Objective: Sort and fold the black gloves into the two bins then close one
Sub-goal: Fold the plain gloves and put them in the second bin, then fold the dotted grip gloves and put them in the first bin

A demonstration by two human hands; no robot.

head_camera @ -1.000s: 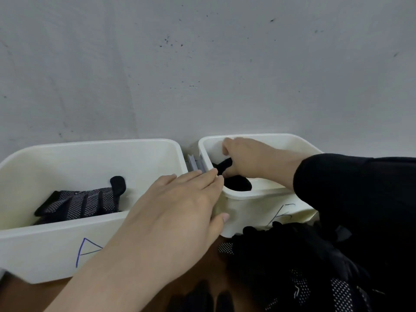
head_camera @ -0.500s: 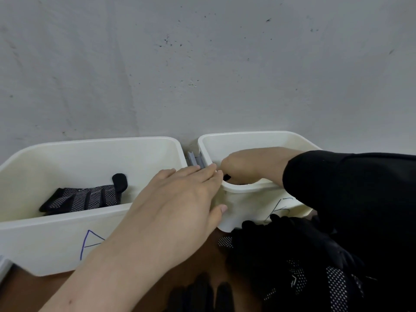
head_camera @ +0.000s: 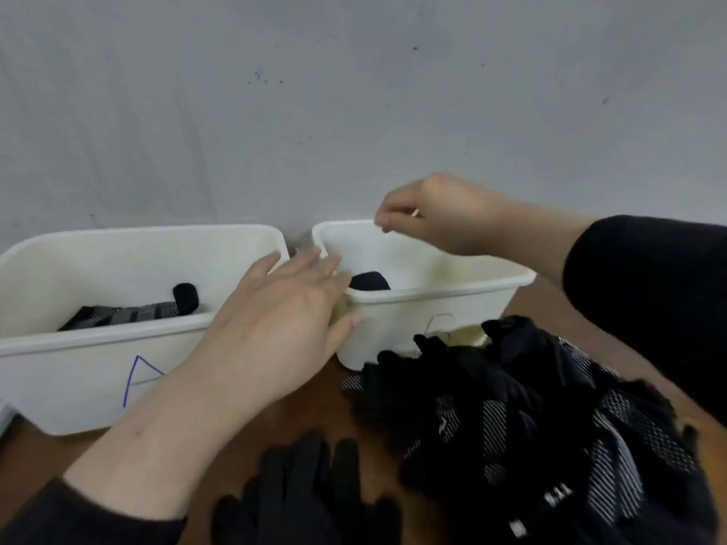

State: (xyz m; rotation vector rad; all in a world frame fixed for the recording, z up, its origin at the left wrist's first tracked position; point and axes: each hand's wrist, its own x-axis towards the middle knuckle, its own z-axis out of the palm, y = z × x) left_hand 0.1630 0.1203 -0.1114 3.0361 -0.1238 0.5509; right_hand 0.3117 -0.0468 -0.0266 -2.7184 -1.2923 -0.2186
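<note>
While my left hand (head_camera: 275, 328) lay flat against the near left corner of the right bin (head_camera: 432, 308), fingers straight and spread, thumb on the bin's front wall, it gripped nothing. Palm down, fingertips reaching over the rim.

My right hand (head_camera: 436, 214) hung above the same bin's far rim, clear of it. Fingers were loosely curled downward, thumb and forefinger close together. Nothing visible between them, so holding nothing as far as I could see.

Inside the right bin, one black glove (head_camera: 369, 281) lay at the bottom near the front wall; only a rounded bit showed over the rim. Couldn't tell if it was folded.

The left bin (head_camera: 98, 371), marked with a blue "A" on its front, sat just beside the right one, a narrow gap between them. It held a dotted-grip glove (head_camera: 133, 314) lying flat on the bottom, one black finger end curled up at its right side.

Both bins were open-topped, standing on a brown table (head_camera: 314, 403) against a grey wall (head_camera: 354, 112).

The unsorted pile of gloves (head_camera: 531, 418) sat on the table in front of the right bin, touching its front wall. Another plain black glove (head_camera: 307, 493) lay nearer me, fingers pointing towards the bins.
</note>
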